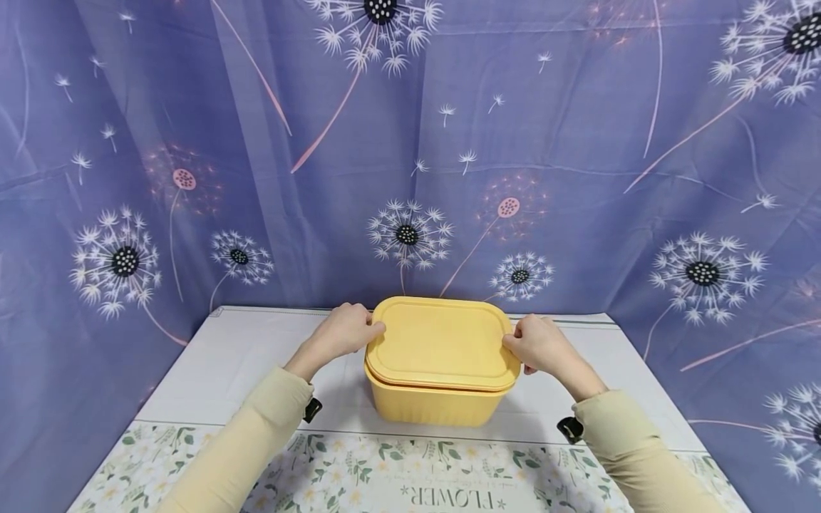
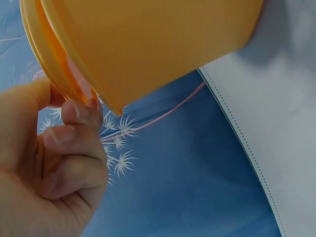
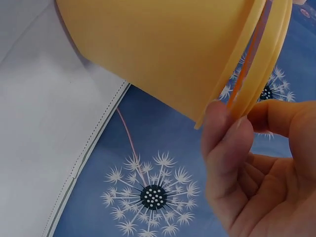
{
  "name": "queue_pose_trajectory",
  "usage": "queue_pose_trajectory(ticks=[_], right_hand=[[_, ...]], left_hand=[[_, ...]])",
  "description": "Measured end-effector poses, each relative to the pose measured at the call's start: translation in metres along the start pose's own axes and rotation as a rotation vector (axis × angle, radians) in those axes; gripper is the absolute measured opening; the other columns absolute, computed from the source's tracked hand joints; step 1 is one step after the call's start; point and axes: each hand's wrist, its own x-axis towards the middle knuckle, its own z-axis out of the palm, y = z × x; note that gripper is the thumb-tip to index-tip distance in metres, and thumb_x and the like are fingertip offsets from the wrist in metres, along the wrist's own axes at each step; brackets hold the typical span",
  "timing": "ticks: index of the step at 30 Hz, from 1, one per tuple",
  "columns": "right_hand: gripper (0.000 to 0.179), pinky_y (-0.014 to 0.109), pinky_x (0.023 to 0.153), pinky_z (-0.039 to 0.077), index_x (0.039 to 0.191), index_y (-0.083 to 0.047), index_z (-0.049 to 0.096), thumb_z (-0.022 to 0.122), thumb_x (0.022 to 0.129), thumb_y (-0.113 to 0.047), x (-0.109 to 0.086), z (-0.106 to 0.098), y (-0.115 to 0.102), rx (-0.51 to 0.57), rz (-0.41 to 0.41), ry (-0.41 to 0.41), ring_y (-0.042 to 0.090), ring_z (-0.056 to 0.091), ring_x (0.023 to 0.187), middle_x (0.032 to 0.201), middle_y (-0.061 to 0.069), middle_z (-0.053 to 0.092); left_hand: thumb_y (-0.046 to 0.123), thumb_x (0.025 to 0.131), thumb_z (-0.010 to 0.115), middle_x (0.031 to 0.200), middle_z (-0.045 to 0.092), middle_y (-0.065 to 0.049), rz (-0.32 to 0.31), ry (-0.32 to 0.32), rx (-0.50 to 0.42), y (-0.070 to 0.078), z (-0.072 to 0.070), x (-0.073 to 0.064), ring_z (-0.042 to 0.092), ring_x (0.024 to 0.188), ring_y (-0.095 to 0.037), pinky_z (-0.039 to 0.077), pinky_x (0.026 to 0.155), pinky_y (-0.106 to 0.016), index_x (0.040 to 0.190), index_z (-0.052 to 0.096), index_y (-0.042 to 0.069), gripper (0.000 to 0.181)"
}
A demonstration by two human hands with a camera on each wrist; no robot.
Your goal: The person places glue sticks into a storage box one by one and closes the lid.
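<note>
A yellow plastic box (image 1: 436,407) stands on the table, its lid (image 1: 442,342) lying over the top. Between lid and rim a narrow gap shows in both wrist views. My left hand (image 1: 343,331) pinches the lid's left edge, thumb on top and fingers curled beneath. At the opposite edge my right hand (image 1: 541,345) pinches the lid the same way. In the right wrist view, fingertips (image 3: 217,118) lie close to the box rim; whether they touch it I cannot tell. What the box holds is hidden by the lid.
The table carries a white cover (image 1: 250,356) with a floral printed band (image 1: 359,470) along the front. Behind and on both sides hangs a purple-blue dandelion-patterned curtain (image 1: 333,235). Dark bands (image 1: 569,429) show at the sleeve cuffs.
</note>
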Motion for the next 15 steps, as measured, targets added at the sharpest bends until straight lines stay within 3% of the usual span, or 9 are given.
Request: queue_pose_trajectory(ticks=[5, 15], right_hand=[[0.026, 0.029, 0.047, 0.051, 0.066, -0.007, 0.055, 0.053, 0.090, -0.015, 0.0028, 0.0032, -0.0004, -0.007, 0.024, -0.017, 0.019, 0.062, 0.045, 0.057, 0.007, 0.058], [0.025, 0.031, 0.048, 0.054, 0.067, -0.006, 0.058, 0.054, 0.090, -0.015, 0.0039, 0.0090, 0.0004, 0.012, 0.051, -0.053, 0.018, 0.061, 0.044, 0.056, 0.009, 0.057]], left_hand=[[0.033, 0.089, 0.055, 0.048, 0.033, 0.007, 0.038, 0.033, 0.046, -0.0037, 0.0032, 0.0004, 0.029, 0.043, -0.009, 0.023, 0.043, -0.025, 0.052, 0.043, 0.018, 0.041], [0.031, 0.088, 0.056, 0.048, 0.033, 0.008, 0.055, 0.038, 0.035, -0.0076, 0.0062, -0.0015, 0.030, 0.044, -0.009, 0.023, 0.045, -0.025, 0.052, 0.045, 0.020, 0.039]])
